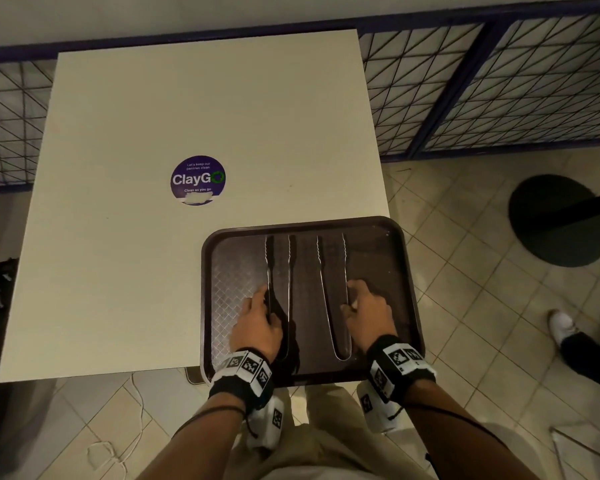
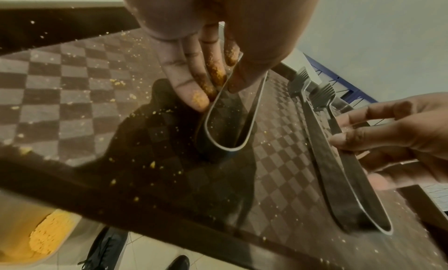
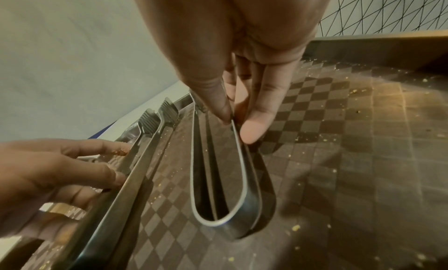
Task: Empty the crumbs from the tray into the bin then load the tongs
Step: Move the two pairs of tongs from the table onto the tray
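A brown tray (image 1: 378, 258) sits on the near right corner of the table and overhangs its edge. Two metal tongs lie on it side by side, bends toward me. My left hand (image 1: 267, 306) pinches the left arm of the left tongs (image 1: 279, 265), thumb inside the loop (image 2: 227, 149), fingers outside and dusted with yellow crumbs. My right hand (image 1: 352, 299) pinches the right arm of the right tongs (image 1: 333, 271) between thumb and fingers near the bend (image 3: 218, 222). Small crumbs (image 2: 118, 82) are scattered over the tray's checkered floor (image 3: 363, 159).
The white table (image 1: 187, 116) carries a round purple sticker (image 1: 197, 180). A blue mesh fence (image 1: 499, 91) runs behind and to the right. On the tiled floor at right are a black round base (image 1: 558, 220) and another person's shoes (image 1: 561, 327). Something pale with yellow crumbs (image 2: 48, 236) shows below the tray.
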